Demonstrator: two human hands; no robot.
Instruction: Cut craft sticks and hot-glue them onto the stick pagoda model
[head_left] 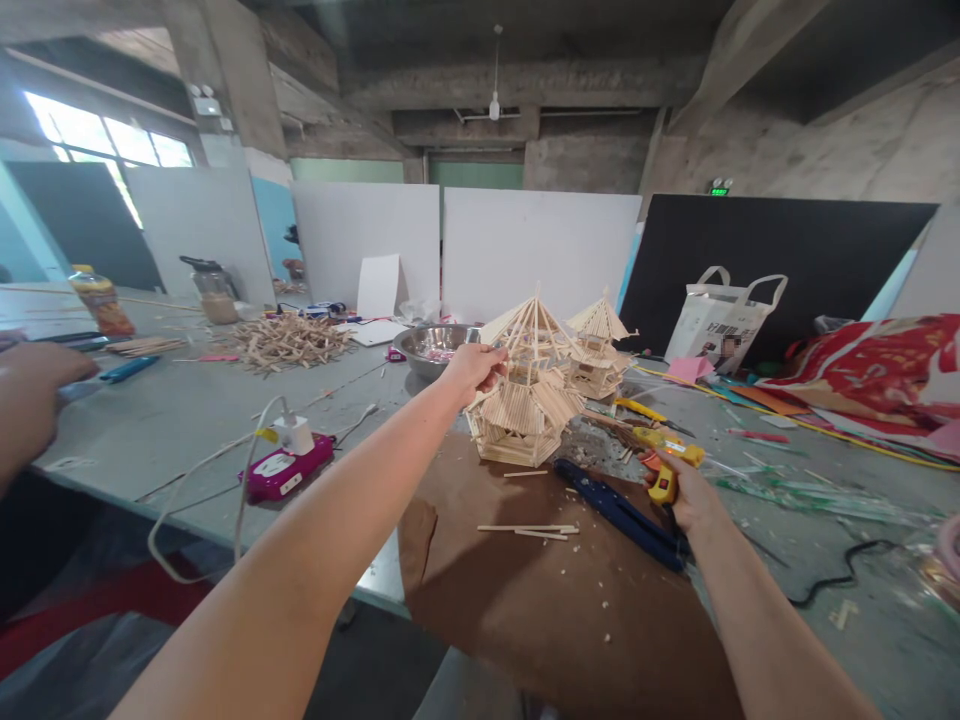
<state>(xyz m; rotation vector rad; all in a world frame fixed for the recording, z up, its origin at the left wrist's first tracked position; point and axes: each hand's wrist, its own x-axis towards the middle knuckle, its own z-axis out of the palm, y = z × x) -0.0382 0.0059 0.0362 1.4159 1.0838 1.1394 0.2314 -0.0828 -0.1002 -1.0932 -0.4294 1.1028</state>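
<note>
A pale, hexagonal pavilion (523, 420) of thin wooden sticks, with ribbed eaves and an open-raftered peak, stands at the fingers of the left hand (476, 368); these are curled against its side, though whether they pinch it cannot be told. The right hand (694, 492) grips a yellow plastic glue gun (680, 452). Between the hands, navy-handled pliers (622, 515) lie across a smooth brown board (525, 600), near loose sticks (525, 528). A shiny steel bowl (418, 352) sits just behind the left hand. The left arm reaches far forward; the right forearm angles inward.
</note>
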